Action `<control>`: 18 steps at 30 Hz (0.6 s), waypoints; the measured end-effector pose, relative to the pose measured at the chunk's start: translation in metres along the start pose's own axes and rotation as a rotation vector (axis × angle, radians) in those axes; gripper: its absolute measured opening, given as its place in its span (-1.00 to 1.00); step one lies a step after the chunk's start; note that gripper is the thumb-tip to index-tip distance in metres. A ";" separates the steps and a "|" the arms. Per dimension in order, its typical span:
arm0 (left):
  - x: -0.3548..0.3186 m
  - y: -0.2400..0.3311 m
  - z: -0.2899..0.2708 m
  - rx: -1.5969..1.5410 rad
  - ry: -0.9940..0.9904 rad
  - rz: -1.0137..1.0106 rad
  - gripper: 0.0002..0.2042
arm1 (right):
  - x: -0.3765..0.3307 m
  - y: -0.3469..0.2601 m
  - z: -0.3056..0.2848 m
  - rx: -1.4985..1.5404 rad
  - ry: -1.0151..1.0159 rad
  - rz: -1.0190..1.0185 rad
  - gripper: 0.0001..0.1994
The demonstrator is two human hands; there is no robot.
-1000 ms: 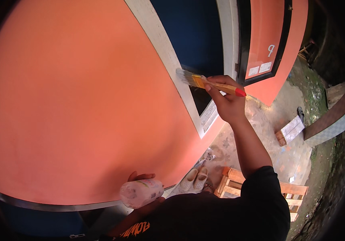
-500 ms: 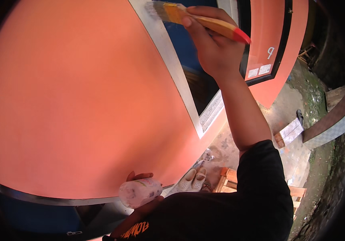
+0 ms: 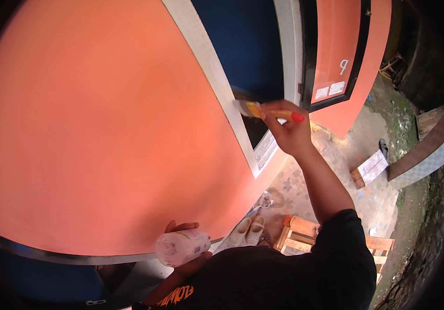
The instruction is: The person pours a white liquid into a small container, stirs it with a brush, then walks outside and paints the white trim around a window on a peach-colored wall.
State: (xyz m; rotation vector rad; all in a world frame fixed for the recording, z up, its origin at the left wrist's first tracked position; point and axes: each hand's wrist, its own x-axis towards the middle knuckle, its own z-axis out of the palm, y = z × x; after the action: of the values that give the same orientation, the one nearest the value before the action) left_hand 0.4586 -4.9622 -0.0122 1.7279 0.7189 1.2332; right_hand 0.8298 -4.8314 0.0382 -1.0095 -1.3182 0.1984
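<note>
My right hand [image 3: 287, 129] is closed round the wooden handle of a paintbrush [image 3: 271, 112], which has a red tip. Its bristles rest against the whitish frame strip [image 3: 216, 85] that edges the dark doorway. Down by my body, my left hand [image 3: 191, 266] grips a clear plastic cup [image 3: 182, 248] with a pale, milky look, tilted with its round end to the left. Part of that hand is hidden behind the cup. A salmon-orange wall [image 3: 103, 129] fills the space left of the frame.
A black-framed orange door panel [image 3: 335, 57] stands right of the doorway. On the floor lie pale clogs [image 3: 247, 231], close to a wooden stool [image 3: 299, 235] partly hidden by my arm. A small block-like seat [image 3: 371, 169] sits farther right, near mossy ground [image 3: 408, 129].
My right hand has brought the paintbrush down along the frame strip, from near the top of the view to about the doorway's lower part. The left hand with the cup has hardly moved.
</note>
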 end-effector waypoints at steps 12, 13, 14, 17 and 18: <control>-0.003 0.006 0.005 0.027 0.028 -0.004 0.09 | 0.134 -0.078 0.043 0.436 0.318 -0.409 -0.85; -0.004 0.006 0.005 0.022 0.044 -0.007 0.09 | 0.127 -0.070 0.046 0.378 0.324 -0.378 -0.85; -0.003 0.004 0.005 0.008 0.049 -0.007 0.09 | 0.114 -0.056 0.047 0.307 0.335 -0.351 -0.85; -0.005 0.005 0.003 -0.030 0.074 -0.051 0.11 | 0.065 -0.019 0.045 0.060 0.271 -0.242 -0.86; -0.005 0.004 0.002 -0.051 0.075 -0.071 0.11 | 0.045 -0.009 0.040 0.114 0.207 -0.148 -0.87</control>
State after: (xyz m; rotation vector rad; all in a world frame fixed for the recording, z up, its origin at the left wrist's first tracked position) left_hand 0.4583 -4.9686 -0.0113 1.6082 0.7794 1.2622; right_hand 0.8053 -4.7879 0.0728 -0.8098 -1.1733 0.0538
